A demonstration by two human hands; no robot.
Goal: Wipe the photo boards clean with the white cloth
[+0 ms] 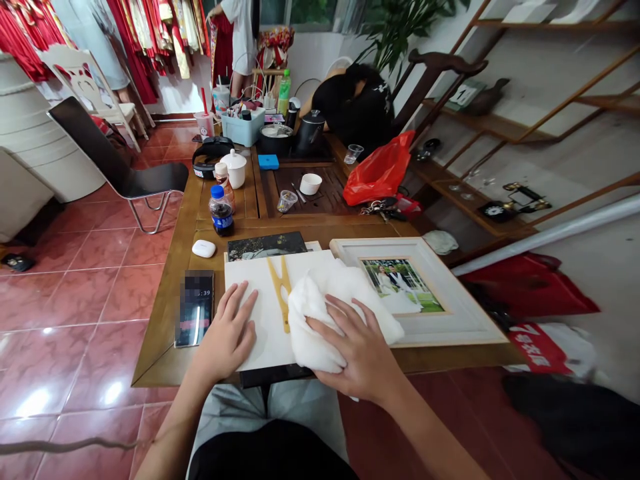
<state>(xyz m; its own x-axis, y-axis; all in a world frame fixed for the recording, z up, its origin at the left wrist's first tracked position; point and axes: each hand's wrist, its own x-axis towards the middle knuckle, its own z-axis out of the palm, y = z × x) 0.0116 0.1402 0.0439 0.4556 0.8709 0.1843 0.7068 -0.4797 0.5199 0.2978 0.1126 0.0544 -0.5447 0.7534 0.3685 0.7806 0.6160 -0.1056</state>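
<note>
My left hand point(231, 331) lies with fingers stretched out on the left part of a flat white board point(255, 287) at the table's near edge. My right hand point(357, 343) is curled over a soft white wad of cotton stuffing point(315, 320), its fingers sinking into the top. The wad covers the right part of the board and reaches onto a white picture frame point(465, 303) holding a photo of a couple outdoors point(403, 287). Between my hands, a flat yellow forked piece point(279, 287) rests on the board, its right edge partly behind the wad.
A phone point(195, 310), a white earbud case point(204, 249) and a blue-capped bottle point(221, 212) stand along the left. Behind are a dark panel point(265, 245), a white cup point(311, 184) and a red plastic bag point(380, 170). A person in black point(355, 100) leans at the far end.
</note>
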